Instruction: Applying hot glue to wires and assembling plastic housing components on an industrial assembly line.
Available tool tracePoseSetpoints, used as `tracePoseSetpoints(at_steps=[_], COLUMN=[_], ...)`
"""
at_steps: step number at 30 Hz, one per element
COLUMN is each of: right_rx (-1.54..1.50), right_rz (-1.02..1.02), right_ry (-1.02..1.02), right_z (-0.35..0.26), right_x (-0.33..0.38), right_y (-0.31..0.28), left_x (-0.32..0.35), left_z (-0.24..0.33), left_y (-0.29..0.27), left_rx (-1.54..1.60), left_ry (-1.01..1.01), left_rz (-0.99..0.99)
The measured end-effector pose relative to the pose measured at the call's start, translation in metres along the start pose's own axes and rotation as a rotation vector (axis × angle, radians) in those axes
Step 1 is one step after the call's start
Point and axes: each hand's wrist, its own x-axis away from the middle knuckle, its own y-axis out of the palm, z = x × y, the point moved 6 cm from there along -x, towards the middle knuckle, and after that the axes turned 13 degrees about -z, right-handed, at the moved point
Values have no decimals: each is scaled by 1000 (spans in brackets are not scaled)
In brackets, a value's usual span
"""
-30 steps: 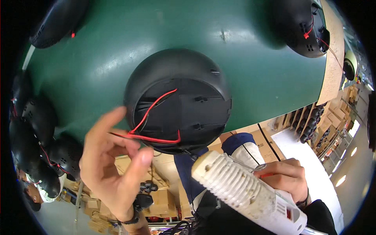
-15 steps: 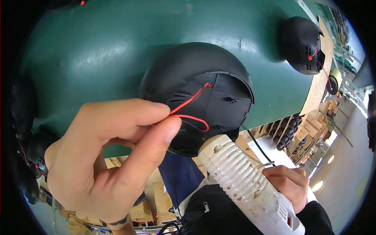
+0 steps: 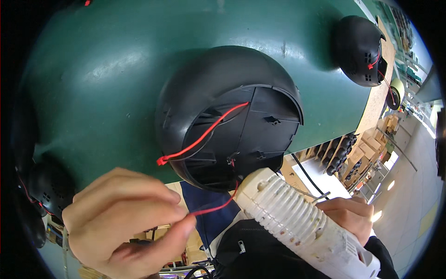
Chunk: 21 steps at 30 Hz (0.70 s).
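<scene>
A black dome-shaped housing (image 3: 218, 88) lies flat side up on the green table (image 3: 116, 69), a red wire (image 3: 204, 135) and a black wire running across its flat back. My left hand (image 3: 125, 218) pinches the end of a second red wire (image 3: 213, 207) that comes out of the housing's lower edge. My right hand (image 3: 348, 216) grips a white glue gun (image 3: 302, 223), whose front end rests against the housing's lower rim.
Another black dome housing (image 3: 360, 49) with red wires lies at the far right of the table; more dark housings (image 3: 49, 190) sit at the left edge. Past the table's wooden edge (image 3: 378, 93) are shelves with boxes and a light floor.
My left hand has dropped from the wires on the housing's back to a red wire at its lower edge. The housing now looms larger and more central; the glue gun stays against its rim.
</scene>
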Motion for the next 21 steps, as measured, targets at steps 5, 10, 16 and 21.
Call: tracePoseSetpoints(at_steps=[5,10,16,21], right_rx=[216,116,264,221], right_rz=[-7,193,168,238], right_ry=[73,-48,-117,-120], right_z=[2,12,4,-1], right_x=[11,-5,-15,-23], right_y=[-7,-2,-2,5], left_x=[-2,-30,-72,-77], left_z=[-13,9,-4,3], left_y=[0,-11,-7,-15], left_rx=[302,-306,-82,-100], left_ry=[-267,-92,-304,-240], left_rz=[436,-56,319,181])
